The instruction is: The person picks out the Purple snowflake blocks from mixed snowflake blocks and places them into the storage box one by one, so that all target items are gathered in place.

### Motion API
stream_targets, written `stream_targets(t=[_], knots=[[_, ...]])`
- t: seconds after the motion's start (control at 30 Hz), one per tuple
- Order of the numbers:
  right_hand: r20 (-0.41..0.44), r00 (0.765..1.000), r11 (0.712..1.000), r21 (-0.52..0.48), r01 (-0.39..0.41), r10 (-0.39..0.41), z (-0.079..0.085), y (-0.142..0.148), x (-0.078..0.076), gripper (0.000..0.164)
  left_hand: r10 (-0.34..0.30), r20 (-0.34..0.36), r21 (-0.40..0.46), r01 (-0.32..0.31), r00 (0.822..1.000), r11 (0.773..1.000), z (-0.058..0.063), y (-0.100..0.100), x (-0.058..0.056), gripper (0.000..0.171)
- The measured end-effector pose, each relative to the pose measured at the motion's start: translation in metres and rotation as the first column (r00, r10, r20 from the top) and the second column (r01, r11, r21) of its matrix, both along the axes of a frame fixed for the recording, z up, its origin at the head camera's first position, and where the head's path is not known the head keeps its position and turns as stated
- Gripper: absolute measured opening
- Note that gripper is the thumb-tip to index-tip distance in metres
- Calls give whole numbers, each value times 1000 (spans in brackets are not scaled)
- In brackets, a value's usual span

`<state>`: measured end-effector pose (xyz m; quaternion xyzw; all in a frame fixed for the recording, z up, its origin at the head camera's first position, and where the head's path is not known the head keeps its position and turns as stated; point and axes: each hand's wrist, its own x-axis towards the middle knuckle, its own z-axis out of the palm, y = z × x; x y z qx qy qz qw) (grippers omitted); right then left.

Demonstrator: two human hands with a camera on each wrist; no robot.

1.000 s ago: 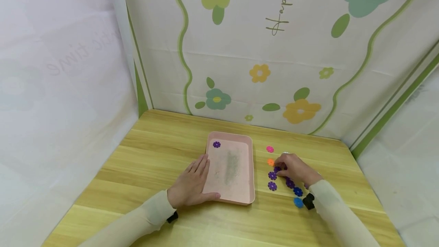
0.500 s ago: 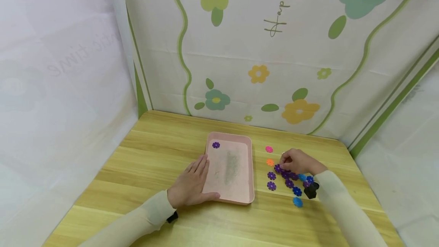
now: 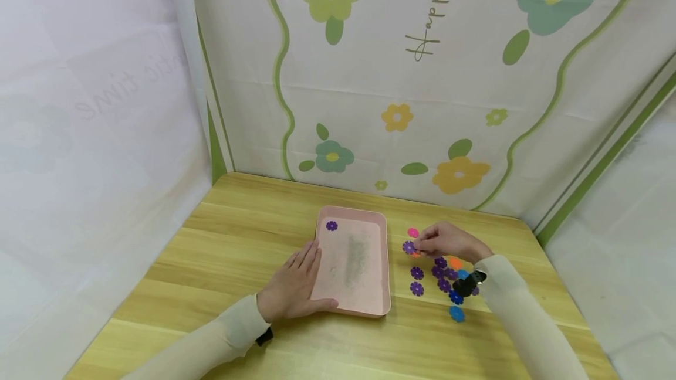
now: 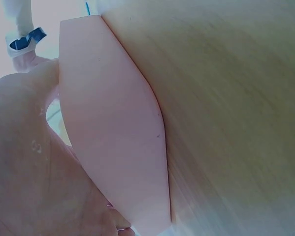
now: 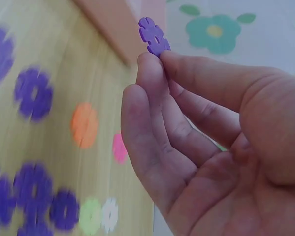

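Note:
Between thumb and index finger my right hand (image 3: 449, 240) pinches a purple snowflake-shaped plastic disc (image 5: 154, 37), raised over the table right of the pink tray (image 3: 388, 263). My left hand (image 3: 293, 286) lies along the tray's near left corner, fingers straight along the left side and thumb at the front rim. In the left wrist view the tray's outer wall (image 4: 113, 113) stands beside that palm. One purple disc (image 3: 331, 226) lies inside the tray at its far left corner. Below my right hand are two more purple discs, one (image 3: 417, 273) above the other.
A cluster of purple discs (image 3: 443, 284) lies under the right wrist, with blue ones (image 3: 457, 314) near it. Pink (image 3: 413, 232), orange (image 5: 84, 125), light green (image 5: 90, 216) and white discs (image 5: 110, 215) are scattered nearby. A flower-printed cloth (image 3: 359, 75) hangs behind the wooden table.
My right hand has picked a purple disc from the cluster and moved it left toward the tray, over the orange disc. The left hand stays where it was on the tray.

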<state>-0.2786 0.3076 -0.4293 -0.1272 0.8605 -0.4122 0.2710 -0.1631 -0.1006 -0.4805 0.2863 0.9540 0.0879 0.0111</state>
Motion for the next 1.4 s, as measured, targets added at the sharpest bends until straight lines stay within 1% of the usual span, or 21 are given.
stream_targets(t=[0.07,0.23,0.4,0.53,0.67,0.77,0.8,1.0,1.27,1.4], knots=[[21,1000,1000,-23,6,-6,2,-12,-3,32,2,-1,-2,-2,1000,1000,0,0,0,111],[52,999,999,-34,4,-2,6,-48,-9,25,6,-4,-6,-6,1000,1000,0,-1,1,113],[45,999,999,-34,-24,25,6,-87,-17,20,8,-4,-13,-8,1000,1000,-1,-2,1,114],[28,999,999,-21,-38,39,2,-116,-22,18,8,-6,-19,-8,1000,1000,-2,-1,0,115],[-1,999,999,-1,-36,36,-2,-141,-27,18,8,-14,-30,-8,1000,1000,-3,0,-1,116],[-13,1000,1000,8,-13,13,-7,-156,-31,16,7,-12,-29,-7,1000,1000,-3,0,-1,115],[-14,1000,1000,11,-3,4,-8,-161,-32,16,4,-10,-20,-4,1000,1000,-2,0,-1,115],[-16,997,997,24,75,-75,-18,-184,-37,16,8,-4,-4,-8,1000,1000,-4,-1,-1,116],[56,989,989,-52,140,-137,-36,-200,-39,16,24,45,-35,-23,999,999,-2,-1,-1,115],[49,985,984,-52,170,-167,-42,-203,-39,16,21,36,-34,-20,999,999,-1,-1,-1,115]])
